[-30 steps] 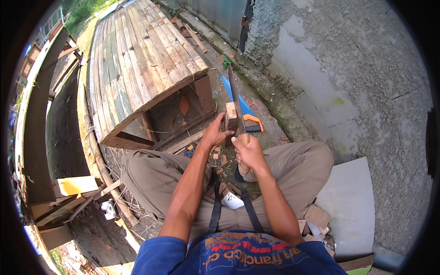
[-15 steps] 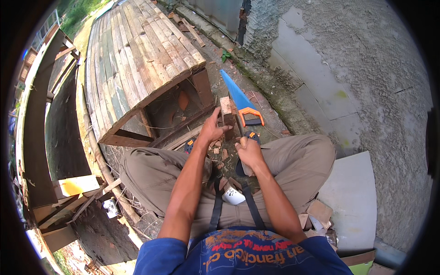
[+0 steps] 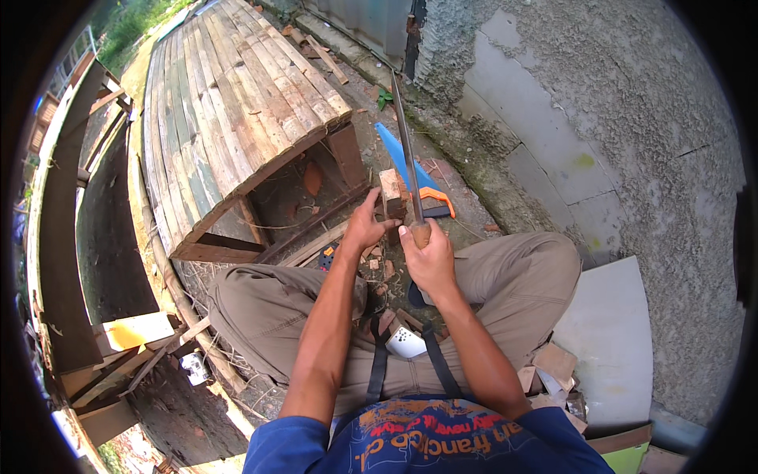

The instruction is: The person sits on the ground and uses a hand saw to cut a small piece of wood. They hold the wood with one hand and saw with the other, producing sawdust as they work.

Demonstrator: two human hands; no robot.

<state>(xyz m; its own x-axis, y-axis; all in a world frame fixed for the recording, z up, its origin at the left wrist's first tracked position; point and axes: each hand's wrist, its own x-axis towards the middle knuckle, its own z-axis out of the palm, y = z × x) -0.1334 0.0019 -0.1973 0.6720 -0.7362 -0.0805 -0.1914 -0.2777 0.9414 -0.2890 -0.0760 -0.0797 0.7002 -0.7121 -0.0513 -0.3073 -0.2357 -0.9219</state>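
The right hand (image 3: pixel 430 259) is closed tight around the wooden handle of a long knife (image 3: pixel 405 138); its long axis runs away from the person, the tip out ahead and a little left of that hand. Just left, the left hand (image 3: pixel 366 226) has thumb and fingers clasped round a wooden block (image 3: pixel 391 192), which looks stood on end. Past the right hand, a blue saw (image 3: pixel 431 194) lies on the ground, blade angling away leftward.

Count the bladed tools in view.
2: a long-bladed knife held in the right hand, and a blue saw partly behind that blade from this view. Others may be hidden.
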